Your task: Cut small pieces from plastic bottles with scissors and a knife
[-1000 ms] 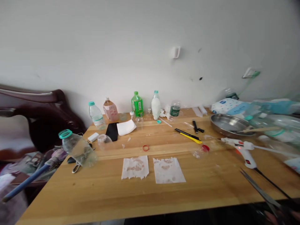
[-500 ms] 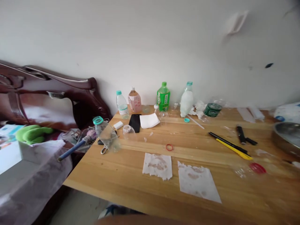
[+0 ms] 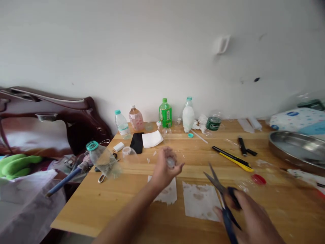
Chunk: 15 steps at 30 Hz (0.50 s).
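Observation:
My left hand point(image 3: 165, 169) is above the middle of the table, fingers curled around a small translucent round piece point(image 3: 170, 162) whose kind I cannot make out. At the lower right my right hand point(image 3: 250, 217), blurred, grips a pair of scissors point(image 3: 222, 193) by the dark handles. The scissor blades are slightly apart and point toward the upper left. A stained, torn paper sheet point(image 3: 200, 200) lies flat between the hands. Another stained paper sheet point(image 3: 171, 193) is partly hidden under my left wrist and forearm.
Along the wall stand a green bottle point(image 3: 165, 115), a pink-labelled bottle point(image 3: 136, 118) and a white-wrapped bottle point(image 3: 188, 119). A yellow-black utility knife point(image 3: 235, 160) and a metal basin point(image 3: 297, 149) are at right. A cut bottle point(image 3: 104, 161) lies near the left edge.
Both my hands have come into view, the left with the translucent piece, the right with the scissors. The camera has turned right and slightly up. The red ring no longer shows.

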Each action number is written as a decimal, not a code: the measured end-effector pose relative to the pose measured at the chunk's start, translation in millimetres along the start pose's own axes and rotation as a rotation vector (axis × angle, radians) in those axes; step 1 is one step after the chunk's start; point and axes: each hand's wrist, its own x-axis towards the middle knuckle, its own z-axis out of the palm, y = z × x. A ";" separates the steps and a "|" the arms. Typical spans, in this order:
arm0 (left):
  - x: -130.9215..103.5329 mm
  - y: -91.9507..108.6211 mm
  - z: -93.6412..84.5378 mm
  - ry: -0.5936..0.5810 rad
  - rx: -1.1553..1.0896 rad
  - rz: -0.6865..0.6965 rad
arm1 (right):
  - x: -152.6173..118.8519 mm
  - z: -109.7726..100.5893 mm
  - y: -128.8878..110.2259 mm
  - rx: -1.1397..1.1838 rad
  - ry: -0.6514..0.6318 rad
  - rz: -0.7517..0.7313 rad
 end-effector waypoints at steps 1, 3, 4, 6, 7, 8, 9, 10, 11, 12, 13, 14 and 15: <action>12.2 -5.0 0.4 -0.002 -0.018 0.010 | 20.1 3.2 -4.6 0.000 -0.020 -0.046; 29.9 -13.2 0.8 0.020 -0.032 0.022 | 57.8 8.5 -12.7 -0.025 -0.058 -0.087; 35.1 -16.4 0.7 0.042 -0.041 0.023 | 73.6 11.1 -15.6 -0.038 -0.089 -0.099; 39.0 -21.6 -0.3 0.086 -0.063 0.012 | 96.3 17.1 -17.8 -0.050 -0.154 -0.118; 38.6 -23.6 -0.9 0.103 -0.073 0.002 | 103.1 20.7 -17.3 -0.050 -0.181 -0.128; 37.3 -25.4 -1.4 0.118 -0.083 -0.010 | 107.1 24.7 -15.7 -0.048 -0.198 -0.138; 35.6 -26.9 -1.8 0.130 -0.092 -0.021 | 108.6 28.8 -13.4 -0.045 -0.202 -0.148; 33.8 -28.2 -2.0 0.140 -0.099 -0.032 | 108.2 32.8 -10.4 -0.042 -0.189 -0.158; 32.0 -29.2 -2.0 0.146 -0.104 -0.041 | 106.5 36.3 -7.3 -0.037 -0.166 -0.170; 30.5 -29.8 -1.9 0.148 -0.107 -0.048 | 103.9 39.2 -4.3 -0.033 -0.140 -0.180; 29.2 -30.1 -1.8 0.147 -0.111 -0.055 | 101.0 41.1 -1.6 -0.029 -0.117 -0.191; 28.0 -30.0 -1.6 0.144 -0.115 -0.061 | 98.2 42.2 0.5 -0.025 -0.102 -0.201; 27.0 -29.6 -1.5 0.138 -0.120 -0.066 | 95.8 42.5 1.9 -0.021 -0.094 -0.210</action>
